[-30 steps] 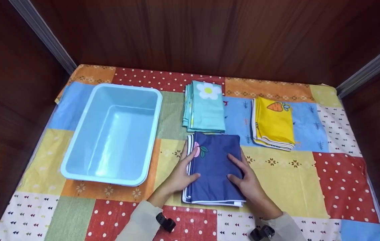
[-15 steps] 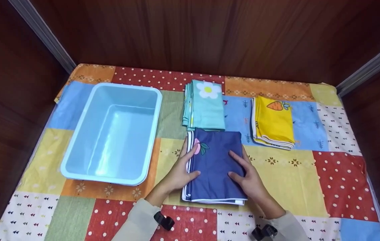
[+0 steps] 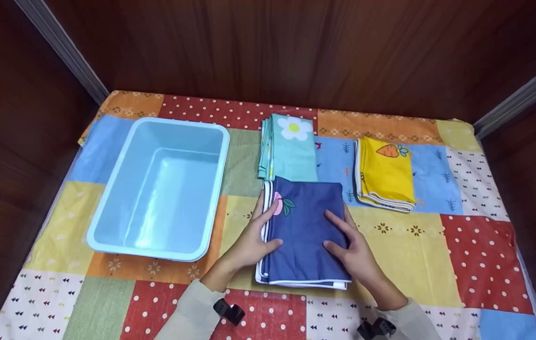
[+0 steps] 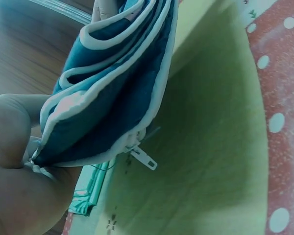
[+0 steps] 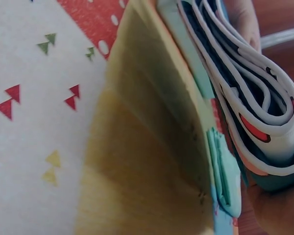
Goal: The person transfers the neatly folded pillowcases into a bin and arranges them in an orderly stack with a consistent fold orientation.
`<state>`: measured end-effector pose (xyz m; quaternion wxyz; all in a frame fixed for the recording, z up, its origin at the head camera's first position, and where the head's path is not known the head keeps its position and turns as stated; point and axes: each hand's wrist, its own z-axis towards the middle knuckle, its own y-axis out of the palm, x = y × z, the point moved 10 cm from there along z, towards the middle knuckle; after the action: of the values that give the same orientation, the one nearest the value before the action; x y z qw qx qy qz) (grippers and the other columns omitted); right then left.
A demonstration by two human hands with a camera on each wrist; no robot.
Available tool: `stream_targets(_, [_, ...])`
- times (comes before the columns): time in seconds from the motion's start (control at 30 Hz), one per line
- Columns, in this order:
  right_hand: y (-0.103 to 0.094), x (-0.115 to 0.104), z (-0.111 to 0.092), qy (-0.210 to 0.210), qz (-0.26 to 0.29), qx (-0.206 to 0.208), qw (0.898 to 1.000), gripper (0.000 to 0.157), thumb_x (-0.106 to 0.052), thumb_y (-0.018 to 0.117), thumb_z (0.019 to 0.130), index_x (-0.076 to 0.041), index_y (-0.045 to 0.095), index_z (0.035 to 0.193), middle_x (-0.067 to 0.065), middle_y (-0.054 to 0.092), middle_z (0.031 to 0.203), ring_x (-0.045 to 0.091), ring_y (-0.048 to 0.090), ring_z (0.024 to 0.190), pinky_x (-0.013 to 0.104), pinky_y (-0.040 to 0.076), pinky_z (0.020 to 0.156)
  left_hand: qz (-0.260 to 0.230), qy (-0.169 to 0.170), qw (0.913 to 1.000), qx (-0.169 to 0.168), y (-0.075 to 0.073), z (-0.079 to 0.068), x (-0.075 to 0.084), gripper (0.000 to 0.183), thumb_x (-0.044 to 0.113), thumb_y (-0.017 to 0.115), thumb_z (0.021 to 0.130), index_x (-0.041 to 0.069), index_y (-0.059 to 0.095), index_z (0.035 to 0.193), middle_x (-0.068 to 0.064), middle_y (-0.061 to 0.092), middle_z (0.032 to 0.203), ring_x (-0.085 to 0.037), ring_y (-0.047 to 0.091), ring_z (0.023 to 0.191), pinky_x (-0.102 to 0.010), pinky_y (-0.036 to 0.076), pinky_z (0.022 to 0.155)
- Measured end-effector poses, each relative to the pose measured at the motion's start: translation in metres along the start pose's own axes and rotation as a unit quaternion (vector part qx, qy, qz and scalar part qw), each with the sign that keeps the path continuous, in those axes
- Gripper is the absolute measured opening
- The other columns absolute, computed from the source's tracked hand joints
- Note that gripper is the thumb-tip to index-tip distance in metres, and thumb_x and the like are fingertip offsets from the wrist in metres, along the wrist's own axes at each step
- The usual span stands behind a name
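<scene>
Gripped by the left hand [image 3: 251, 241] and the right hand [image 3: 355, 250], the navy cloth [image 3: 302, 236] is held up, right of the blue tub [image 3: 158, 255]; some fingers are hidden behind it. Right of the tub too, the teal cloth [image 3: 293, 153] is partly covered; farther right, the yellow cloth [image 3: 386, 174] is seen. Both sleeves [image 3: 191, 311] are cut off.

Gap btwn tub [image 3: 164, 200] & L grip [image 3: 250, 242]

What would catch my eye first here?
Probably the folded navy cloth with its pink print, held between the left hand and the right hand near the middle of the head view. The light blue tub on the left stands out too, as does the yellow carrot-print cloth on the right.
</scene>
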<state>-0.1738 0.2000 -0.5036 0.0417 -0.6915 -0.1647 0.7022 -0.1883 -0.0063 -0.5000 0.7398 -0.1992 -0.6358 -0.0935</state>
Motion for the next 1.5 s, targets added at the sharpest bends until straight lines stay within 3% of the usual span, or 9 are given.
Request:
stream_targets(0.13, [-0.001, -0.007, 0.000, -0.004, 0.009, -0.004, 1.000, 0.061, 0.011, 0.066, 0.090, 0.003, 0.049, 0.148, 0.018, 0.003, 0.170, 0.037, -0.001, 0.155, 0.005, 0.016, 0.110, -0.002, -0.007, 1.0000, -0.001, -0.001, 0.000, 0.004, 0.087, -0.009, 0.069, 0.086, 0.002, 0.024, 0.160, -0.017, -0.016, 0.168, -0.038, -0.010, 0.154, -0.056, 0.019, 0.121])
stream_targets(0.37, [-0.004, -0.015, -0.002, 0.008, 0.017, -0.001, 1.000, 0.061, 0.012, 0.065, 0.090, 0.002, 0.049, 0.148, 0.017, 0.003, 0.170, 0.034, -0.001, 0.155, 0.005, 0.016, 0.110, -0.005, -0.008, 1.0000, -0.002, -0.003, 0.000, 0.014, 0.086, -0.008, 0.069, 0.086, 0.001, 0.026, 0.159, -0.020, -0.015, 0.168, -0.038, -0.009, 0.154, -0.051, 0.026, 0.120])
stream_targets(0.63, [-0.006, -0.026, -0.005, 0.008, 0.026, -0.001, 1.000, 0.060, 0.012, 0.064, 0.091, 0.003, 0.048, 0.148, 0.018, 0.004, 0.170, 0.034, -0.001, 0.155, 0.006, 0.018, 0.109, -0.005, -0.006, 1.0000, -0.003, -0.005, 0.000, 0.025, 0.087, -0.008, 0.069, 0.085, 0.001, 0.026, 0.159, -0.021, -0.014, 0.168, -0.038, -0.009, 0.154, -0.058, 0.016, 0.121])
stream_targets(0.93, [-0.008, -0.038, -0.006, 0.002, 0.032, 0.000, 0.999, 0.061, 0.011, 0.065, 0.091, 0.004, 0.047, 0.149, 0.019, 0.004, 0.170, 0.034, -0.001, 0.155, 0.007, 0.019, 0.110, -0.004, -0.019, 0.9998, -0.008, -0.008, 0.000, 0.034, 0.087, -0.009, 0.069, 0.086, 0.004, 0.026, 0.160, -0.014, -0.015, 0.169, -0.033, -0.007, 0.155, -0.047, 0.030, 0.118])
stream_targets(1.27, [-0.009, -0.050, -0.008, -0.005, 0.039, 0.001, 0.999, 0.061, 0.012, 0.064, 0.091, 0.003, 0.047, 0.149, 0.017, 0.005, 0.170, 0.032, 0.001, 0.155, 0.007, 0.020, 0.111, 0.003, -0.015, 0.9998, -0.008, -0.013, -0.002, 0.047, 0.087, -0.007, 0.069, 0.087, 0.006, 0.026, 0.161, -0.015, -0.015, 0.169, -0.034, -0.008, 0.155, -0.048, 0.026, 0.120])
stream_targets(1.5, [-0.008, -0.059, -0.009, -0.013, 0.037, 0.003, 0.999, 0.060, 0.011, 0.065, 0.091, 0.003, 0.049, 0.148, 0.017, 0.006, 0.170, 0.033, 0.002, 0.155, 0.008, 0.020, 0.111, 0.006, -0.012, 0.9999, -0.006, -0.017, -0.005, 0.055, 0.085, -0.007, 0.069, 0.088, 0.006, 0.026, 0.161, -0.016, -0.014, 0.169, -0.034, -0.006, 0.155, -0.047, 0.029, 0.119])
